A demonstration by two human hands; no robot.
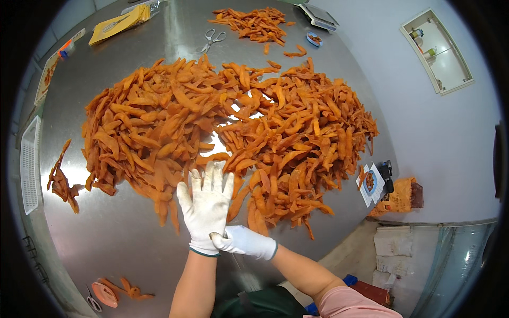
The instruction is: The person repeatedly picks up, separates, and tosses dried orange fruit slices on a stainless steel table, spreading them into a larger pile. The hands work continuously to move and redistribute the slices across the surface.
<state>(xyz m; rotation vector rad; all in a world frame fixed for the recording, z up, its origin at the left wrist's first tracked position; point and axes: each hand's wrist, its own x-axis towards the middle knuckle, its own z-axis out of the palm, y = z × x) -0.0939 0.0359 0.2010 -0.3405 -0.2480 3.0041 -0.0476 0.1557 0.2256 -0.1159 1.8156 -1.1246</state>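
My left hand (206, 202), in a white glove with soiled fingertips, is held palm up with its fingers apart, over the near edge of the orange dried strips. My right hand (245, 241), gloved too, grips the left glove near the wrist, its thumb across the heel of the palm. The strips look like dried sweet potato. They form a large left heap (151, 123) and a large right heap (306, 131), which meet in the middle. A smaller pile (254, 24) lies at the far side. Scissors (210, 39) rest near it on the metal table (119, 238).
At the far right stand a scale (318, 16) and a small blue-rimmed dish (314, 39). Yellow envelopes (117, 26) lie far left. A white plastic basket (30, 165) lines the left edge. Near left are a pink dish (105, 295) and other scissors (94, 301).
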